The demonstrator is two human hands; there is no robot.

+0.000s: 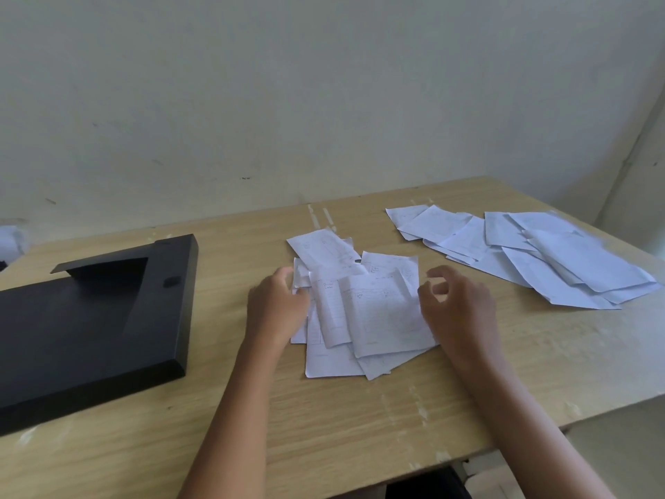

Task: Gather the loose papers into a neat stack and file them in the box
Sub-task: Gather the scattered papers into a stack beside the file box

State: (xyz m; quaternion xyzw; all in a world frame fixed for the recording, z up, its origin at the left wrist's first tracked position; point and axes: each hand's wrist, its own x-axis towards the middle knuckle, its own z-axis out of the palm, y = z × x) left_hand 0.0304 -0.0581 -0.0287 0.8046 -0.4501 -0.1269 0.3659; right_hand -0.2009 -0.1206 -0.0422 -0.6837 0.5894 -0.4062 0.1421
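Note:
A loose pile of white printed papers (363, 311) lies in the middle of the wooden table (324, 426), its sheets fanned at different angles. My left hand (275, 304) rests against the pile's left edge, fingers touching the sheets. At the pile's right edge hovers my right hand (457, 304), fingers curled and apart with nothing in them. A second spread of white papers (532, 250) lies scattered at the far right of the table. The black box (90, 318) lies flat at the left, with a cut-out in its top face.
A pale wall stands right behind the table. The table's right edge runs close to the far paper spread, and its front edge is near my forearms. A white object (12, 241) shows at the far left edge, beyond the black box.

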